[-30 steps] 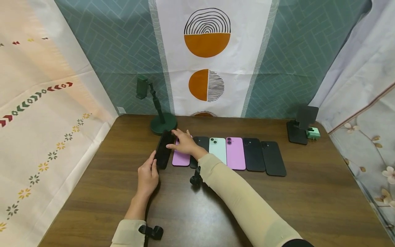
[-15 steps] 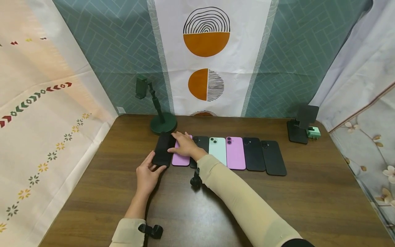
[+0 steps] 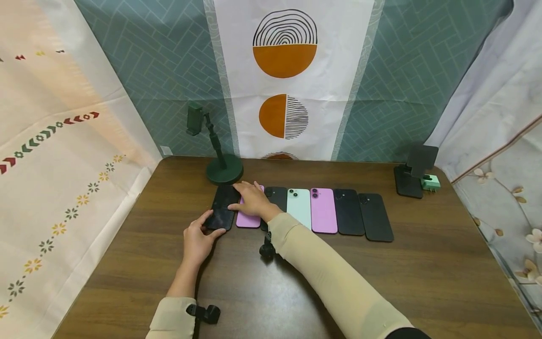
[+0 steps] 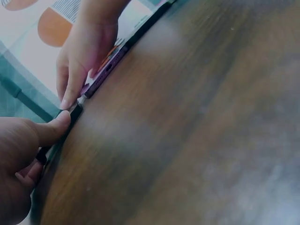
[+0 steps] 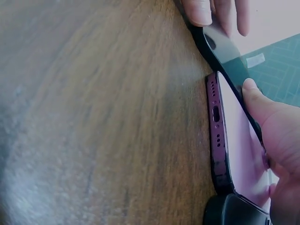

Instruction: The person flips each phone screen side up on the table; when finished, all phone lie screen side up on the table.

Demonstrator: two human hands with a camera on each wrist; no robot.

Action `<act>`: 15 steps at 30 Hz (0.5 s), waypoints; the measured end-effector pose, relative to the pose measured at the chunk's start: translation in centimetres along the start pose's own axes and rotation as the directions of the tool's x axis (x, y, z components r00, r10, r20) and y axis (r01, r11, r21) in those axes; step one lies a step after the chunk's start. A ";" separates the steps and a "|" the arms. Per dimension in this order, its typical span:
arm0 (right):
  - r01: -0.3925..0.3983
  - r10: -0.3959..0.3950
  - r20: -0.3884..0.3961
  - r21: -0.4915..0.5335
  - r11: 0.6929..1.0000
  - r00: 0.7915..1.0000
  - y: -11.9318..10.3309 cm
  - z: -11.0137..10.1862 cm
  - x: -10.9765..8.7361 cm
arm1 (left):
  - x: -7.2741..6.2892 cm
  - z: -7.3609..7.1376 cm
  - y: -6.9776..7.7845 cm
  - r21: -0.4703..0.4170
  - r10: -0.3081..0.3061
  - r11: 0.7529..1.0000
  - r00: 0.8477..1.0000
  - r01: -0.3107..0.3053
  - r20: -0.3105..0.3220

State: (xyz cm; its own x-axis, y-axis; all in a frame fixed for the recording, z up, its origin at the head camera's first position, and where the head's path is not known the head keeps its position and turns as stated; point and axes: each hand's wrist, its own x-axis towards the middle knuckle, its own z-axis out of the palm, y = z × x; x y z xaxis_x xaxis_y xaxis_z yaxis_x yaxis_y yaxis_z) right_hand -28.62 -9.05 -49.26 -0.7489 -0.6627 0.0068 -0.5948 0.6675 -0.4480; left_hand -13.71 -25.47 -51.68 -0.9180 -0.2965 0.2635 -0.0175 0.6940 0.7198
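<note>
A black phone (image 3: 221, 207) lies at the left end of a row of phones, its dark glossy face up. My left hand (image 3: 197, 242) grips its near end, thumb by the near right corner and fingers at the left edge. Reaching over the row, my right hand (image 3: 252, 200) holds the same phone along its far right side, thumb on the long edge. Under that hand is a pink phone (image 3: 247, 220), partly hidden. The right wrist view shows the pink phone (image 5: 241, 140) close beside the black phone (image 5: 213, 51), its charging port facing the camera.
Further right in the row lie a dark phone (image 3: 277, 195), a mint phone (image 3: 299, 205), another pink phone (image 3: 323, 212) and two black phones (image 3: 376, 219). A green phone stand (image 3: 224, 169) is behind the left end. At the back right are a black stand (image 3: 408, 181) and a green charger (image 3: 430, 182).
The black phone has gone from tilted on its edge to lying face up, turned to the left. My left hand has shifted slightly left with it; the right hand has barely moved.
</note>
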 end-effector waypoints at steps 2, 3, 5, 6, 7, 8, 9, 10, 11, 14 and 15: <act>-0.002 0.002 0.003 -0.005 1.000 1.000 -0.1 -0.1 0.0 | 0.0 -0.1 0.0 0.017 -0.012 1.000 1.000 0.012 0.018; -0.003 0.003 0.005 -0.009 1.000 1.000 -0.1 -0.1 0.0 | 0.0 -0.1 0.0 0.020 -0.016 1.000 0.999 0.015 0.029; -0.009 0.009 0.010 -0.014 1.000 1.000 -0.2 -0.1 0.0 | 0.1 -0.2 0.0 0.015 -0.013 1.000 0.999 0.012 0.047; -0.012 0.012 0.010 -0.015 1.000 1.000 -0.2 -0.1 0.0 | 0.1 -0.2 0.0 0.008 -0.006 1.000 0.998 0.006 0.054; -0.016 0.016 0.012 -0.018 1.000 1.000 -0.2 -0.1 0.0 | 0.1 -0.2 0.0 0.004 0.004 1.000 0.998 -0.004 0.063; -0.019 0.019 0.013 -0.020 1.000 1.000 -0.2 -0.1 0.0 | 0.1 -0.2 0.0 -0.001 0.015 1.000 0.997 -0.014 0.070; -0.021 0.021 0.015 -0.021 1.000 1.000 -0.2 -0.1 0.0 | 0.2 -0.3 -0.1 -0.003 0.024 1.000 0.997 -0.024 0.078; -0.021 0.022 0.015 -0.021 1.000 1.000 -0.2 -0.1 0.0 | 0.2 -0.3 -0.1 -0.005 0.032 0.999 0.996 -0.032 0.085; -0.022 0.022 0.016 -0.021 1.000 1.000 -0.2 -0.1 0.1 | 0.2 -0.3 -0.1 -0.005 0.039 0.999 0.995 -0.038 0.092; -0.019 0.019 0.021 -0.011 1.000 1.000 -0.2 -0.2 0.0 | 0.2 -0.4 -0.1 0.000 0.053 0.999 0.993 -0.053 0.110; -0.017 0.017 0.023 -0.004 1.000 1.000 -0.1 -0.2 0.0 | 0.1 -0.5 -0.1 0.004 0.056 0.998 0.992 -0.057 0.116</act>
State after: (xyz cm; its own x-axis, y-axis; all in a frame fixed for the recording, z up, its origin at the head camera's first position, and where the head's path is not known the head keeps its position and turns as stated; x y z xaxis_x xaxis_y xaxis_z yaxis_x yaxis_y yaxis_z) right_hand -28.61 -9.05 -48.99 -0.7520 -0.6589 -0.0217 -0.5831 0.6801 -0.4443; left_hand -13.66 -25.92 -51.44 -0.9573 -0.1792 0.2270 0.0329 0.7123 0.7011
